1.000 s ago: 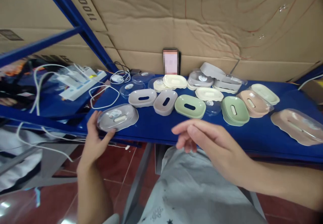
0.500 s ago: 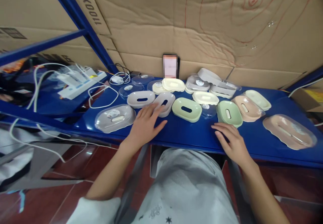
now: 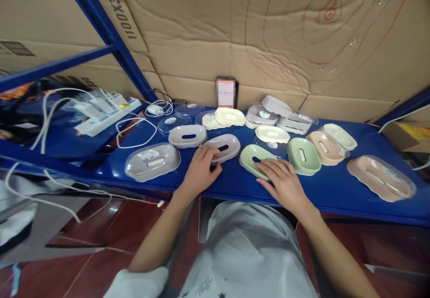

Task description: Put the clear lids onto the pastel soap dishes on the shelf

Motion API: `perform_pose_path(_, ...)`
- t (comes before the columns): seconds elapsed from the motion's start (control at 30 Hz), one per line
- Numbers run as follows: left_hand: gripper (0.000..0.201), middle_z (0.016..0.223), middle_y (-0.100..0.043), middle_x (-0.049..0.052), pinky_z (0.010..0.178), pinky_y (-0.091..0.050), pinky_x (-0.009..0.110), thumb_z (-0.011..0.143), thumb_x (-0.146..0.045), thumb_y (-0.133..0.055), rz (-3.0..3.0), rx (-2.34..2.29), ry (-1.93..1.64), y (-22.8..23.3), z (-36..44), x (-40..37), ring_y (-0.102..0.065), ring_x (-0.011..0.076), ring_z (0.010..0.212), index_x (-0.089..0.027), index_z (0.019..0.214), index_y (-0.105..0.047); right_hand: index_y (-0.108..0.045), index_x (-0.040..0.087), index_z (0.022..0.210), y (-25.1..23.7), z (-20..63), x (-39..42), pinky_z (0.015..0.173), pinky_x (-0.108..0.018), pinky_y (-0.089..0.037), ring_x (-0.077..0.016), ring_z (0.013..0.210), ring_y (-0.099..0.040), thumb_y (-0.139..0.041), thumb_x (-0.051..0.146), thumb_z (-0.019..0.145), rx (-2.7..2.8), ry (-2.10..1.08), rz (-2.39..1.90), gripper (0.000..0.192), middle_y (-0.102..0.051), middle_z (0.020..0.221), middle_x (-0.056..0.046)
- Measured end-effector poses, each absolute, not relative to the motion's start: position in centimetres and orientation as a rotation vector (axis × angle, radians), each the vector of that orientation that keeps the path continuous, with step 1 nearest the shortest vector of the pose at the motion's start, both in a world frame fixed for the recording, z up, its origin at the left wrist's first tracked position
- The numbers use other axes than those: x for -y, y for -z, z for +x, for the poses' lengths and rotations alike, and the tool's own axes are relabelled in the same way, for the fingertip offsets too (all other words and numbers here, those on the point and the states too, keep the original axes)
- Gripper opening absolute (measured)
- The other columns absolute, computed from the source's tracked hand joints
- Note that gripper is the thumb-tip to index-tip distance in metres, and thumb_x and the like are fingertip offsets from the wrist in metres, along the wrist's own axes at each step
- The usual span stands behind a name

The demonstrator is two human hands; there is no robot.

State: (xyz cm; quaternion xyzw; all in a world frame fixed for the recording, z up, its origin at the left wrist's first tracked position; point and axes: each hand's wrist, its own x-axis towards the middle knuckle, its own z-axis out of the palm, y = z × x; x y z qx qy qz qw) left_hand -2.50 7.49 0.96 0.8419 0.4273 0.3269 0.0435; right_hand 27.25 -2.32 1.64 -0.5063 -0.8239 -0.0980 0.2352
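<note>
Many oval plastic soap dishes lie on a blue shelf (image 3: 336, 188). My left hand (image 3: 200, 170) grips the near end of a grey soap dish (image 3: 225, 146) with a dark slot. My right hand (image 3: 281, 182) lies over the near edge of a light green soap dish (image 3: 250, 157). To the left sits a grey dish under a clear lid (image 3: 152, 160). Another grey dish (image 3: 187, 135) lies just behind my left hand.
More dishes lie to the right: green (image 3: 303, 155), pink (image 3: 327, 147), cream (image 3: 339, 136), and a pink one under a clear lid (image 3: 379, 177). A phone (image 3: 225, 92) leans on the cardboard wall. White cables (image 3: 134, 130) and power strips (image 3: 101, 114) lie at the left.
My left hand let go of the lidded grey dish, moved right and took hold of the slotted grey dish. My right hand came down onto the shelf and slid left onto the green dish.
</note>
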Motion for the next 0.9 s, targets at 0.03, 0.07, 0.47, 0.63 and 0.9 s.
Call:
perform_pose_path(0.03,0.022,0.110,-0.070,0.007,0.125,-0.044,0.056,0.093,-0.015,-0.060,2.573,-1.321,-0.989,-0.9,-2.5,-7.5,-0.068,0.0294,0.115,-0.023,0.114,-0.060,-0.064,0.024,0.146,-1.6,26.9,2.1,0.119,-0.054,-0.044,-0.0292,0.130,-0.069,-0.059,0.034,0.111,2.242,0.272,-1.387,0.036,-0.076,0.138,-0.011)
perform_pose_path(0.07,0.023,0.111,-0.071,0.008,0.124,-0.045,0.056,0.093,-0.014,-0.060,2.571,-1.340,-0.981,-0.9,-2.5,-7.6,-0.067,0.0297,0.115,-0.022,0.114,-0.060,-0.065,0.024,0.144,-1.5,26.6,2.0,0.118,-0.052,-0.045,-0.0274,0.125,-0.072,-0.058,0.031,0.112,2.219,0.272,-1.382,0.034,-0.078,0.133,-0.010)
perform_pose_path(0.47,0.050,0.155,-0.059,0.017,0.123,-0.045,0.056,0.100,-0.011,-0.046,2.567,-1.450,-1.125,-1.6,-3.5,-8.4,-0.056,0.0340,0.144,-0.021,0.146,-0.061,-0.061,0.016,0.151,-5.3,33.2,-3.7,0.120,-0.055,-0.043,-0.0333,0.143,-0.062,-0.044,0.027,0.112,2.213,0.379,-1.636,0.044,-0.068,0.151,-0.017)
perform_pose_path(0.63,0.056,0.146,-0.065,0.026,0.125,-0.035,0.067,0.092,-0.003,-0.043,2.626,-1.837,-0.816,-3.6,-4.9,-12.5,-0.058,0.0418,0.142,-0.012,0.143,-0.066,-0.075,0.015,0.127,-6.4,34.6,-7.5,0.112,-0.054,-0.045,-0.0345,0.118,-0.074,-0.050,0.023,0.109,2.354,0.412,-1.825,0.032,-0.080,0.127,-0.017)
perform_pose_path(0.9,0.041,0.131,-0.073,0.019,0.102,-0.058,0.050,0.097,-0.013,-0.049,2.585,-1.732,-0.622,-4.7,-4.7,-15.8,-0.071,0.0370,0.122,-0.013,0.132,-0.072,-0.070,0.019,0.132,-6.7,29.1,2.7,0.099,-0.044,-0.049,-0.0272,0.107,-0.073,-0.059,0.020,0.109,2.293,0.442,-1.243,0.025,-0.081,0.115,-0.011)
